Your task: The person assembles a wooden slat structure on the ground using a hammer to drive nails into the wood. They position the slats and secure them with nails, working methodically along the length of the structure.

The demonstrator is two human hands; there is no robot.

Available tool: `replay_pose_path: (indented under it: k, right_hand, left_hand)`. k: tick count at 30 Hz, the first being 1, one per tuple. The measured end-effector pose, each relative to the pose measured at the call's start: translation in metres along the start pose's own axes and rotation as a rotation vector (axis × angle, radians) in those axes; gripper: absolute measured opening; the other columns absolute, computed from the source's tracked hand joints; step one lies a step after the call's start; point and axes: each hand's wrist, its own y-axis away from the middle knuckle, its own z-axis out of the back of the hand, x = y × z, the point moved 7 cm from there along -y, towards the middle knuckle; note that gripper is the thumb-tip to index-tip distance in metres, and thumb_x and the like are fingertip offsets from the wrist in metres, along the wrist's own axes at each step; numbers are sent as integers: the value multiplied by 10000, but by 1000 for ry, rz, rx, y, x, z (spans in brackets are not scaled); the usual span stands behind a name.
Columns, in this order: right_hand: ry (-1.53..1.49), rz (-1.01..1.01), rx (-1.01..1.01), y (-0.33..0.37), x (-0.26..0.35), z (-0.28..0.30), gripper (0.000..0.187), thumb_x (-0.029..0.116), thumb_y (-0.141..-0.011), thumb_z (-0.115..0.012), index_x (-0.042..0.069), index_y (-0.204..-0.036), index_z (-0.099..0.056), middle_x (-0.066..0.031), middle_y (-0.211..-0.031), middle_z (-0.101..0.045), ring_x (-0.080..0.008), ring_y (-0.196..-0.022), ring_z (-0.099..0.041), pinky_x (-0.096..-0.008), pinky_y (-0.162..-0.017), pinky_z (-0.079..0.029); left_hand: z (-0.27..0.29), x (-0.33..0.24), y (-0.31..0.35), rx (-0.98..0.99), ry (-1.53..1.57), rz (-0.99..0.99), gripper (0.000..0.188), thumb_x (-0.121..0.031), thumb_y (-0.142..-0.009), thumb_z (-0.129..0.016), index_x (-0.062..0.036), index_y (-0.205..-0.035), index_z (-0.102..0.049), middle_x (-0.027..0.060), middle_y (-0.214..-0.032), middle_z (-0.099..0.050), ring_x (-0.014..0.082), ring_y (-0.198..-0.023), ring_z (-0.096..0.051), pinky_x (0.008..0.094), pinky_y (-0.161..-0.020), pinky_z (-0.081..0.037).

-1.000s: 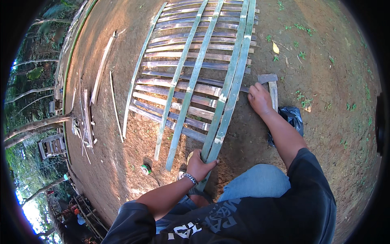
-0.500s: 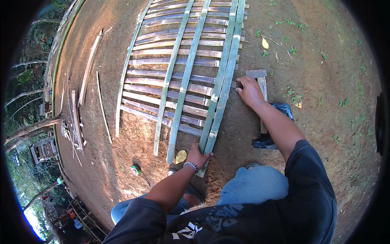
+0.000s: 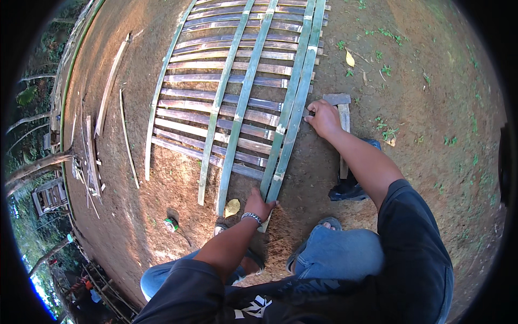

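A lattice of split bamboo lies on the ground before me, long green-grey bamboo strips (image 3: 244, 97) resting over paler crosswise slats (image 3: 208, 79). My left hand (image 3: 258, 204) is wrapped round the near ends of the two rightmost long bamboo strips (image 3: 284, 137), which run side by side. Beside their right edge, my right hand (image 3: 325, 119) is closed, thumb and fingers curled toward each other; whatever they hold is too small to make out. Partly under that wrist lies a hammer (image 3: 344, 117) with a pale wooden handle and a blocky grey head.
A dark plastic bag (image 3: 345, 190) lies by the hammer handle. At left are loose bamboo pieces (image 3: 112, 85), a thin strip (image 3: 128, 139) and a pile of offcuts (image 3: 93, 162). A small green-and-white round object (image 3: 171, 224) and a yellow leaf (image 3: 232, 207) lie near my feet.
My right hand has shifted slightly down and left along the strip's edge, fingers still curled. The left hand keeps its grip on the strip ends. The whole view has moved a little.
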Motion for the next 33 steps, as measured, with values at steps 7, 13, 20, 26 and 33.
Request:
replay_pose_path:
  k: [7, 13, 20, 26, 33]
  right_hand:
    - [47, -83, 22, -2, 4, -8, 284, 262, -791, -845, 151, -1031, -741, -69, -1084, -711, -278, -1071, -677, -448, -927, -436]
    - [28, -117, 29, -5, 5, -9, 256, 258, -798, -831, 154, -1013, -737, -63, -1069, -709, -275, -1065, -678, -443, -919, -419]
    - [21, -134, 26, -7, 3, -9, 238, 259, -792, -824, 156, -984, -729, -66, -1060, -718, -281, -1046, -686, -449, -909, -420]
    - [14, -160, 36, -10, -1, -11, 232, 276, -789, -818, 154, -961, -720, -68, -1059, -729, -289, -1033, -693, -455, -904, -426]
    - [66, -190, 78, -11, 3, -10, 260, 337, -811, -816, 164, -989, -735, -65, -1078, -735, -285, -1055, -692, -449, -909, -430]
  left_hand:
    - [-1, -6, 2, -35, -3, -44, 804, -386, -759, -912, 86, -1238, -471, 348, -1144, -648, 481, -1084, -659, 490, -949, -539]
    - [-3, -6, 0, 2, -14, -1, 830, -398, -765, -906, 88, -1253, -443, 367, -1121, -652, 492, -1065, -666, 498, -923, -547]
    - [-3, -5, -1, 16, -10, -22, 843, -407, -771, -897, 88, -1269, -433, 372, -1121, -652, 496, -1068, -666, 504, -932, -545]
    - [-5, -8, 0, 4, -16, -22, 861, -413, -774, -893, 86, -1295, -422, 371, -1143, -652, 495, -1088, -662, 500, -955, -538]
    - [-6, -7, -1, 18, -7, -12, 868, -379, -781, -891, 90, -1325, -405, 367, -1158, -647, 498, -1106, -652, 503, -968, -534]
